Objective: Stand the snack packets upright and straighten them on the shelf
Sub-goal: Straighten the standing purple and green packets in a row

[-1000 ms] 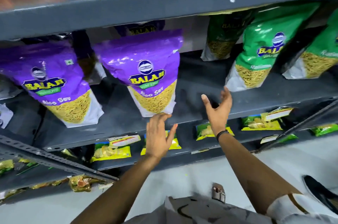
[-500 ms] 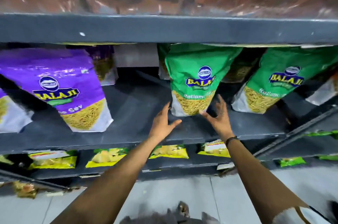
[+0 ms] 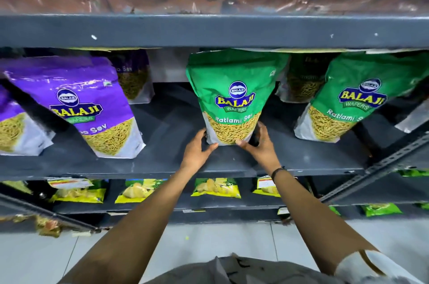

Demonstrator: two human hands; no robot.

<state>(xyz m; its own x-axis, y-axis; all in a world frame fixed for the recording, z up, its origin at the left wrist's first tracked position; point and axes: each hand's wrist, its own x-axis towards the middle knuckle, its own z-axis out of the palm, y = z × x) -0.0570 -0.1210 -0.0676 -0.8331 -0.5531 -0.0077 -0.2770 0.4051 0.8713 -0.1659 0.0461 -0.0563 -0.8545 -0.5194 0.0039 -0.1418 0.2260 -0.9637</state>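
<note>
Both hands cupped the base of the green Ratlami Sev packet (image 3: 232,98) on the grey shelf (image 3: 162,165): left hand (image 3: 197,146) and right hand (image 3: 260,143) clamped its lower corners, evidently to square it upright.

L hand (image 3: 196,147) cupped, fingers spread | R hand (image 3: 260,142) cupped | both arms extended fwd

Green Ratlami Sev packet (image 3: 234,95) upright at mid-shelf (image 3: 162,163), label facing out, base on the dark board. Second green packet (image 3: 348,100) to the right, leaning left. Purple Aloo Sev packet (image 3: 88,102) to the left, tilted, another purple one (image 3: 134,77) behind.
</note>
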